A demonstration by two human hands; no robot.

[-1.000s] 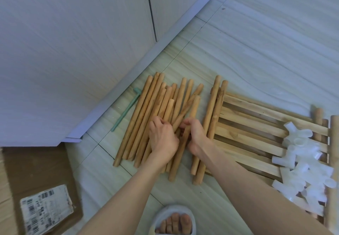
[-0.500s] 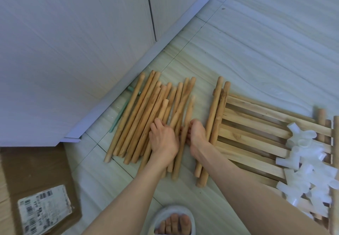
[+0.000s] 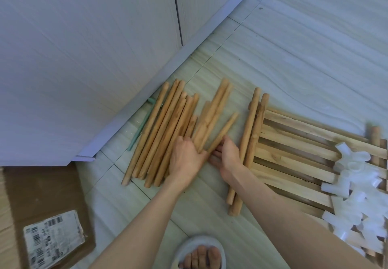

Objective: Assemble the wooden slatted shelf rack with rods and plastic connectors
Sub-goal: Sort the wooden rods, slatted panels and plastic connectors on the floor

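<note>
While the left hand (image 3: pixel 185 159) lies flat, fingers straight, on the pile of round light-brown wooden rods (image 3: pixel 165 134) on the tiled floor (image 3: pixel 294 58), the right hand (image 3: pixel 227 157) has its fingers curled under 1 shorter rod (image 3: pixel 223 131), lifting it. Risk: loose rods could roll toward the slatted wooden shelf panel (image 3: pixel 294 155) carrying the white plastic connectors (image 3: pixel 357 195). Versus 0.5 s ago, the pile is split, a gap opened.
</note>
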